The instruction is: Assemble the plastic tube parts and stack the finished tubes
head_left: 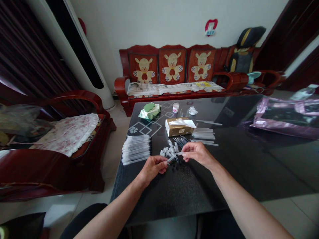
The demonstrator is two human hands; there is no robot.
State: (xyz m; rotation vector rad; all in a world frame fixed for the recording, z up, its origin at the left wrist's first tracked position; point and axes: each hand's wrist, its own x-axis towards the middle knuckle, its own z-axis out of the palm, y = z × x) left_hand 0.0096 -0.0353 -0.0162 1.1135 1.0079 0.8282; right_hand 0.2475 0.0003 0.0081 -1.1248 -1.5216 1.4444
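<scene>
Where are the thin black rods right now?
In the head view, just right of centre, the black rods lie between the tissue box and the right hand.

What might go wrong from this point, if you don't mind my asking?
The slim pale piece in the left hand is pinched only by the fingertips, so it might slip into the jumbled white pieces beyond. The small black bits lie loose below the hands and could be scattered by a sleeveless forearm or the right hand. The row of pale tubes beside the left hand could be knocked askew.
</scene>
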